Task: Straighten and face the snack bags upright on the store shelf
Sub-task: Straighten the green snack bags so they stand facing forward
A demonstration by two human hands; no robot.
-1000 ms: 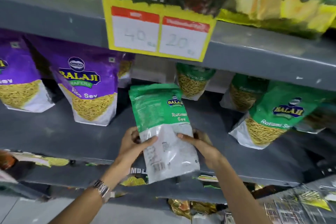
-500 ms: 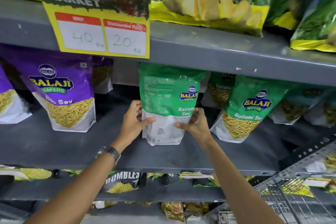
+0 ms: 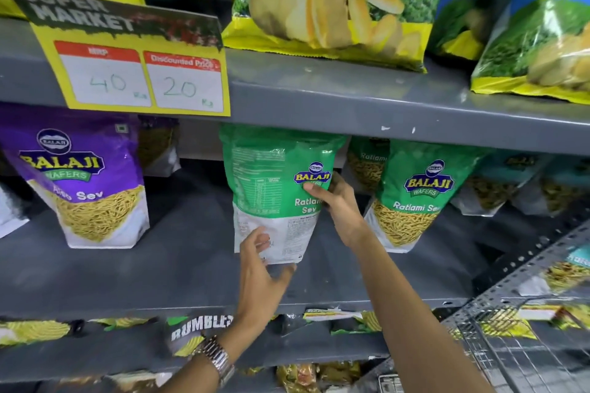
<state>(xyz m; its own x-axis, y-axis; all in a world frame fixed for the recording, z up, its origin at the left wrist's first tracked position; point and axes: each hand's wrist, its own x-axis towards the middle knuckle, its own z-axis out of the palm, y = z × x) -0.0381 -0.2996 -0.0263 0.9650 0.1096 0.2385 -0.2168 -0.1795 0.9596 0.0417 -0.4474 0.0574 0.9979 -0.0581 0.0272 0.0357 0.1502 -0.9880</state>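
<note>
A green Ratlami Sev bag (image 3: 271,182) stands upright on the grey middle shelf (image 3: 166,268), its printed back side toward me. My right hand (image 3: 338,204) grips its right edge, thumb across the logo. My left hand (image 3: 261,271) is at the bag's bottom left corner, fingers spread and touching the white lower part. To the right stands another green Ratlami Sev bag (image 3: 418,195), front side out. To the left stands a purple Aloo Sev bag (image 3: 86,182), leaning slightly.
A yellow price sign (image 3: 137,73) hangs from the upper shelf edge. Large chip bags (image 3: 335,0) sit on the top shelf. More green bags stand behind at the right. A lower shelf holds flat-lying packets (image 3: 198,329). A wire basket (image 3: 517,344) is at the lower right.
The green bag went from tilted over the shelf edge to standing upright farther back. My right hand slid up its right edge; my left hand dropped to its bottom corner and loosened.
</note>
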